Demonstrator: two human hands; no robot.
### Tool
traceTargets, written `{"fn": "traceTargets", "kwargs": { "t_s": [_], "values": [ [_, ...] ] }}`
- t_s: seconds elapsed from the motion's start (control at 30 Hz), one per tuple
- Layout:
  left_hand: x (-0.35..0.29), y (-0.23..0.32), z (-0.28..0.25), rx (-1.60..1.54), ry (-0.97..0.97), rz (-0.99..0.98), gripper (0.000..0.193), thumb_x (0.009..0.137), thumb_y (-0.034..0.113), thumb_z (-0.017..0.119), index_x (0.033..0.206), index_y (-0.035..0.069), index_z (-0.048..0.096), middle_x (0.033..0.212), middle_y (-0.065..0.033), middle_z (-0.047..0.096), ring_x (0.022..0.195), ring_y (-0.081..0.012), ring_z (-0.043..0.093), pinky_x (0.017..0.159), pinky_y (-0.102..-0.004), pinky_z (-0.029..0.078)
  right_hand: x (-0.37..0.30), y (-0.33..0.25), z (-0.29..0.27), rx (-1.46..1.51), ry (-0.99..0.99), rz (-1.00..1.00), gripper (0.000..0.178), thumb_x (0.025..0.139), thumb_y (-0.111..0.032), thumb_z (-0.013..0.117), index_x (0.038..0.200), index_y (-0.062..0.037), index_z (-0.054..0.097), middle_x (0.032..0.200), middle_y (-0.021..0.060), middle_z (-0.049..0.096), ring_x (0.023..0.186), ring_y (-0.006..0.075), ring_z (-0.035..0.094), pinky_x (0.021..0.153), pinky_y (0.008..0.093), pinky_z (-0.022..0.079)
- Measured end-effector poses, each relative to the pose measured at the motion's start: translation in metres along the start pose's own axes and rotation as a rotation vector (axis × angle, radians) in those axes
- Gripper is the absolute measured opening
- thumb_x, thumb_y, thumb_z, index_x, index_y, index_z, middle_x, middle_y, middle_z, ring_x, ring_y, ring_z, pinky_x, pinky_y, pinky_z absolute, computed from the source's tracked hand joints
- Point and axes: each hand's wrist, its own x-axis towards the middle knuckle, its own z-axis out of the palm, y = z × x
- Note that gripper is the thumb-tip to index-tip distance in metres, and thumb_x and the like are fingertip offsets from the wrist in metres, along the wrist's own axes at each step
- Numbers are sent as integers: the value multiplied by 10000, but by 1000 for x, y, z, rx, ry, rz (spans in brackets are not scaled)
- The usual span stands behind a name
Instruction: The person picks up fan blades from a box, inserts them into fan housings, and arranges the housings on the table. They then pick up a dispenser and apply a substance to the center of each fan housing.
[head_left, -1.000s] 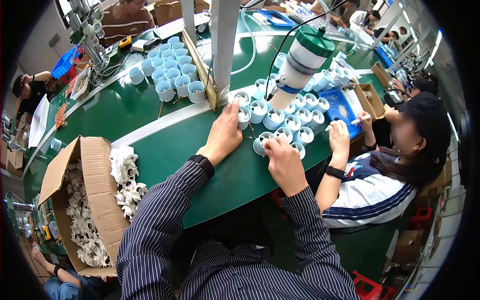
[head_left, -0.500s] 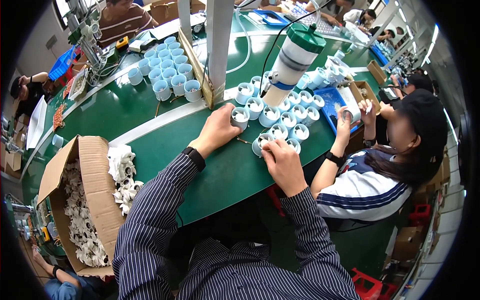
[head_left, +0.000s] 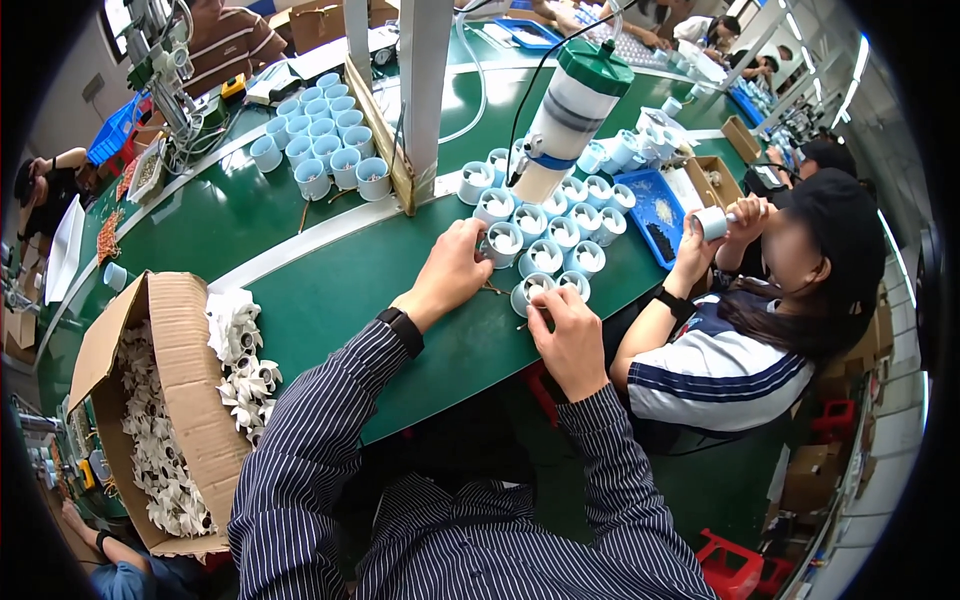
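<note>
Pale blue: the near cup (head_left: pixel 521 303) sits under the right hand (head_left: pixel 568 342), thumb and fingers bunched narrow over its rim, right by the white insert (head_left: pixel 536 289) inside. Can't tell if the insert is pinched or just touched; fingers cover the contact. Left hand (head_left: pixel 452 275) curls round the left side of a second cup (head_left: pixel 502 245), thumb and fingers set wider. Looks like contact; can't tell how firm.

Landmark: green-topped cylinder (head_left: pixel 565 128). Near cup is on the wearer's side of it, at the near edge of the batch. Second cup is also wearer's side, a bit left and closer to its foot. Both look upright, white pieces inside.

Step in hand, judging by pose: handling the insert in the near cup, other hand minding the second cup. Next move calls for light fingertips, insert kept square in the bore, both cups flat, no knocking the crowded neighbours.

Further out: blue tray (head_left: pixel 643 193) right of the cylinder; past it a co-worker (head_left: pixel 715 370) holds another cup (head_left: pixel 711 223). Well left and wearer's side of the cylinder: cardboard box (head_left: pixel 192 390) of white finned parts (head_left: pixel 165 470), more of them loose alongside. Left of the cylinder, beyond a wooden strip (head_left: pixel 388 150): another cup group (head_left: pixel 312 178).
</note>
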Motion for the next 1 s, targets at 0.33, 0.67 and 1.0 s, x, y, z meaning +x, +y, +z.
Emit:
{"fn": "traceTargets", "kwargs": {
  "t_s": [0.33,0.67,1.0],
  "values": [
    [-71,81,-64,249,-196,-36,517,963,246,802,1372,-9,616,1259,-207,692,988,-351,756,884,-459,607,-23,-14,-10,144,78,134,168,929,-75,798,1085,-51,743,956,96,703,780,264,719,722,409,573],
    [-228,139,-108,359,-307,-156,590,954,269,818,1427,-5,596,1323,-204,669,1225,-400,654,1069,-465,537,-9,13,11,22,-98,-38,193,931,-127,793,1104,-41,786,936,127,784,851,307,735,807,438,565],
    [-314,114,-126,438,-175,-284,627,949,284,831,1443,-22,595,1430,-219,607,1384,-408,551,1164,-507,463,-7,16,12,87,-193,-39,157,954,-185,773,1062,-73,784,950,98,779,962,324,712,895,486,509]
  ]
}}
